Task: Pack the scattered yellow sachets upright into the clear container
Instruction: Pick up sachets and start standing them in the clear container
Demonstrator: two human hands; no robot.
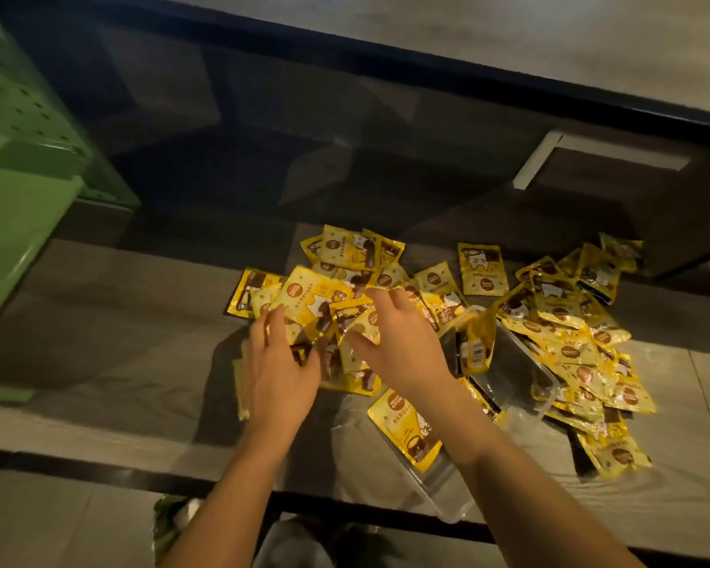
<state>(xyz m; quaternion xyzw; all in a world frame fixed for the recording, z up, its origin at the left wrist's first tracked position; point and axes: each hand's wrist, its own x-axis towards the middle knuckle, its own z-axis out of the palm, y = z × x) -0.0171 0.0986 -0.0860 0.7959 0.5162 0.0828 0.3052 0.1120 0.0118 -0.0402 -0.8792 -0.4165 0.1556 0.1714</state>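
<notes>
Standing in the clear container (521, 362): one yellow sachet (478, 342) (upright).

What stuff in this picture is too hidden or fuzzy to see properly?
All in the head view:
- Sachets under the left hand and right hand: covered, so whether either grips one is unclear.
- Clear container: the right forearm and the sachet pile hide much of it; the count inside is unclear.
- Sachet print: too small to read.
- Green rack: cut off by the left edge.
</notes>
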